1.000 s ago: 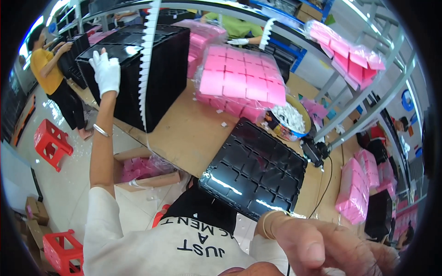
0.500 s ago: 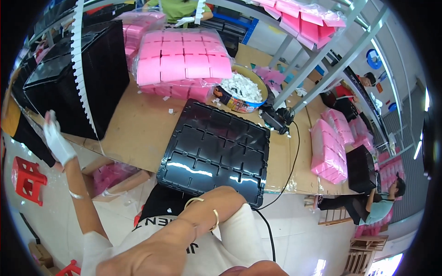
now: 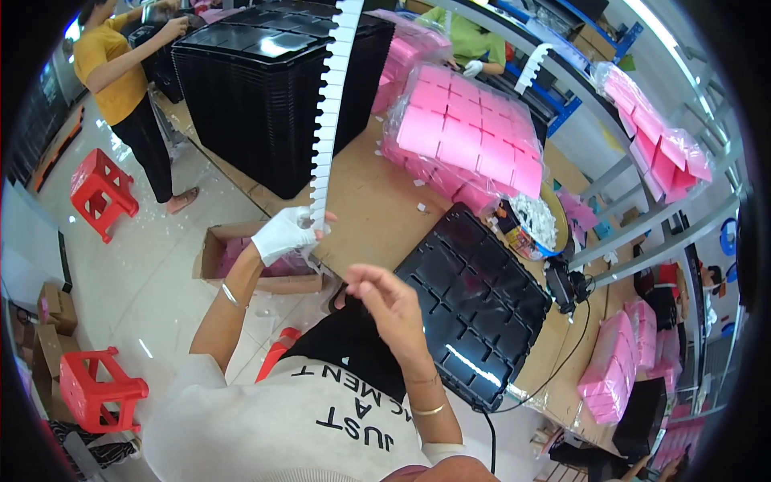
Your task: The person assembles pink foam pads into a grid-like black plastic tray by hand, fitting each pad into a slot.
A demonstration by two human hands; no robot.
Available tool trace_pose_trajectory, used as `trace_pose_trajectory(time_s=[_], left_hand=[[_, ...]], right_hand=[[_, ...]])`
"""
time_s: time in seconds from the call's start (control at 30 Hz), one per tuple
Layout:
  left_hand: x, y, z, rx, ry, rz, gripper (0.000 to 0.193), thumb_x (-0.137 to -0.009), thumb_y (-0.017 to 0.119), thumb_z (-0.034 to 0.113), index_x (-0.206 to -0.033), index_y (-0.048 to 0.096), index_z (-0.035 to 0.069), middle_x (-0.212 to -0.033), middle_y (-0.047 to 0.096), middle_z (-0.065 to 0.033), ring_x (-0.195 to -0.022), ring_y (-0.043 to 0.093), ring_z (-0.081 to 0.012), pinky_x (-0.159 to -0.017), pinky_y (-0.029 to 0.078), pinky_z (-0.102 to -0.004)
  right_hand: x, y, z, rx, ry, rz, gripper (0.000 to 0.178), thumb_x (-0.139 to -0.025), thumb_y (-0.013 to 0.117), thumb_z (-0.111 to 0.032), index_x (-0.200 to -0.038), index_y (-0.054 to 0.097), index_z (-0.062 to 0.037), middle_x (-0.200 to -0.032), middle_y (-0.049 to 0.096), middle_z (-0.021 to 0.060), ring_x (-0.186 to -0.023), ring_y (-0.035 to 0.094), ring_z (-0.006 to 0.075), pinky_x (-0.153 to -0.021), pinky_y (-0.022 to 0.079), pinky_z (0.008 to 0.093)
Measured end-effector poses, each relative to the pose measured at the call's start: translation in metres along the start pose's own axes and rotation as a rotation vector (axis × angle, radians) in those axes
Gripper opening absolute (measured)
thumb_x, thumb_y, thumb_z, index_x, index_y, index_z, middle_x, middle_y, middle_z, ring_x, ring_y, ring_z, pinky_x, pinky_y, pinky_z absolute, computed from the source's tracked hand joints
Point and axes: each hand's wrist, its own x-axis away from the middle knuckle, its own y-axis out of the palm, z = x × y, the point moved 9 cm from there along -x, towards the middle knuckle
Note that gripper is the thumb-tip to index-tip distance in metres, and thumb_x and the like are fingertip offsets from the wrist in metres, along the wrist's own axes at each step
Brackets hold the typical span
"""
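Observation:
A long white strip with a notched edge [image 3: 328,128] hangs down in front of the stack of black trays. My left hand [image 3: 283,236], in a white glove with bare fingertips, closes on the strip's lower end. My right hand [image 3: 389,309] is bare and raised in front of my body, to the right of the left one. Its fingers are loosely bent, the thumb apart, and I see nothing in them. Beside it a black moulded plastic tray [image 3: 482,305] with a grid of shallow compartments lies at the table's near edge.
On the cardboard-covered table [image 3: 353,189] stand the tall black tray stack [image 3: 249,112], bagged pink dividers [image 3: 470,128] and a tub of white scraps [image 3: 534,225]. An open carton [image 3: 215,257] and red stools [image 3: 104,193] are on the floor. A person in yellow [image 3: 104,60] works at the left.
The view has turned left. My left hand has gone from open beside the stack to gripping the strip's end. My right hand has come from near the lower edge out in front of me.

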Motion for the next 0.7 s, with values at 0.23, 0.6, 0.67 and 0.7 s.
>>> trace_pose_trajectory(time_s=[0.23,0.6,0.67,0.7], left_hand=[[0.017,0.065,0.021,0.336,-0.038,-0.179,0.025,-0.083,0.083,0.010,-0.099,0.063,0.007,-0.089,0.064,-0.0002,-0.078,0.063,-0.0088,-0.061,0.049,-0.0237],[0.024,0.099,0.024,0.149,-0.073,0.039,0.019,-0.094,0.074,0.017,-0.100,0.069,0.000,-0.067,0.065,-0.0041,-0.045,0.056,-0.0076,-0.035,0.041,-0.0217],[0.021,0.100,0.016,0.180,-0.106,0.072,0.019,-0.094,0.074,0.016,-0.100,0.069,-0.001,-0.067,0.065,-0.0042,-0.043,0.055,-0.0078,-0.034,0.040,-0.0218],[0.019,0.102,0.014,0.228,-0.118,0.074,0.020,-0.094,0.074,0.017,-0.102,0.069,-0.001,-0.067,0.066,-0.0047,-0.044,0.056,-0.0078,-0.034,0.039,-0.0217]], right_hand=[[-0.009,-0.020,0.018,0.510,-0.193,0.222,0.028,-0.099,0.066,-0.012,-0.123,0.065,0.0021,-0.113,0.072,0.0111,-0.101,0.068,0.0160,-0.088,0.054,0.0300],[-0.005,-0.049,0.016,0.419,-0.140,0.279,0.015,-0.099,0.069,-0.013,-0.103,0.068,0.0013,-0.093,0.070,0.0040,-0.085,0.066,0.0097,-0.080,0.053,0.0245],[-0.003,-0.048,0.005,0.508,-0.175,0.314,0.015,-0.097,0.071,-0.012,-0.102,0.068,0.0012,-0.091,0.072,0.0070,-0.082,0.068,0.0140,-0.077,0.053,0.0270],[-0.002,-0.049,-0.002,0.590,-0.207,0.345,0.015,-0.095,0.072,-0.012,-0.100,0.067,0.0012,-0.088,0.073,0.0101,-0.079,0.070,0.0183,-0.073,0.053,0.0295]])
